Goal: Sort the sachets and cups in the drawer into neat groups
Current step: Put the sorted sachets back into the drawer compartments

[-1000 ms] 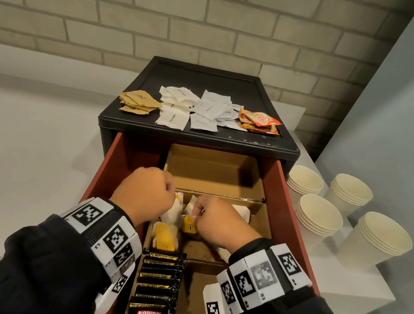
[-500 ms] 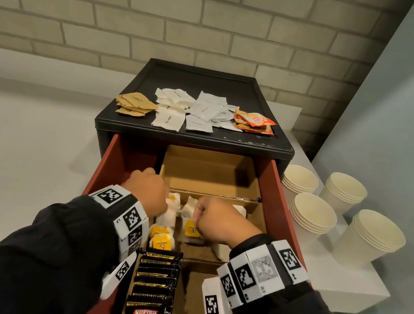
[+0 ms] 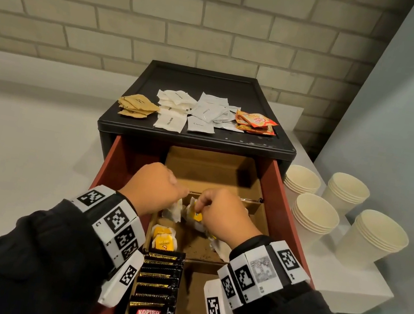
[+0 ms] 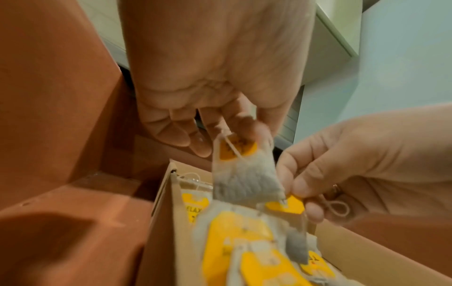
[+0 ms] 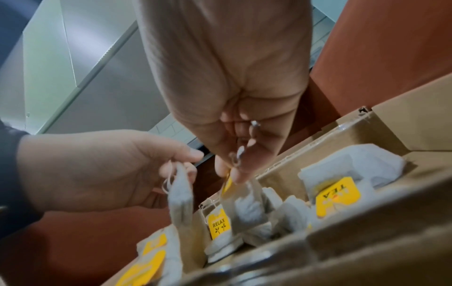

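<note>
While both hands are down in the drawer [image 3: 284, 206], each is pinching a tea bag: left hand [image 4: 208, 92] fingers [image 4: 176, 133] grip the top of one bag [image 4: 244, 174], right hand [image 5: 227, 92] fingers [image 5: 240, 174] hold another bag [image 5: 244, 205] by its yellow tag end. More tea bags [image 5: 335, 185] lie heaped right under the fingers. I'd say the strings look tangled, so ease them apart slowly, no yanking, then lay each flat beside the tidy ones [image 3: 164, 238]. Wrist views are blurry; whether the strings are actually knotted, can't tell.
</note>
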The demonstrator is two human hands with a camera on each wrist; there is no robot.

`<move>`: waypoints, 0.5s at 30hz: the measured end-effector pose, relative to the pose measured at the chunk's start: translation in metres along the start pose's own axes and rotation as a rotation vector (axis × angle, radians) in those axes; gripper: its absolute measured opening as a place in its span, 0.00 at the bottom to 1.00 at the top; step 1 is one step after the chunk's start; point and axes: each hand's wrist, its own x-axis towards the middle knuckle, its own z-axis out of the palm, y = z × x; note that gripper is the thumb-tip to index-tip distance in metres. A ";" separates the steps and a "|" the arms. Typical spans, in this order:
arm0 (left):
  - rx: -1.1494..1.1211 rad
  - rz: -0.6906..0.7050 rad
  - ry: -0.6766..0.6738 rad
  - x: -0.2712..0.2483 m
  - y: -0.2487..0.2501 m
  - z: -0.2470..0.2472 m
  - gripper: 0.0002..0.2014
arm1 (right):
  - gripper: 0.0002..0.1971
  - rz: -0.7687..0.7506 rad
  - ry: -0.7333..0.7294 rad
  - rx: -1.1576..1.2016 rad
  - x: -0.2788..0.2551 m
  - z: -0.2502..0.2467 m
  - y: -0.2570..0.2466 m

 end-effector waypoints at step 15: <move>0.175 0.015 -0.400 -0.011 -0.008 -0.005 0.15 | 0.12 -0.088 0.229 0.077 0.001 0.005 0.009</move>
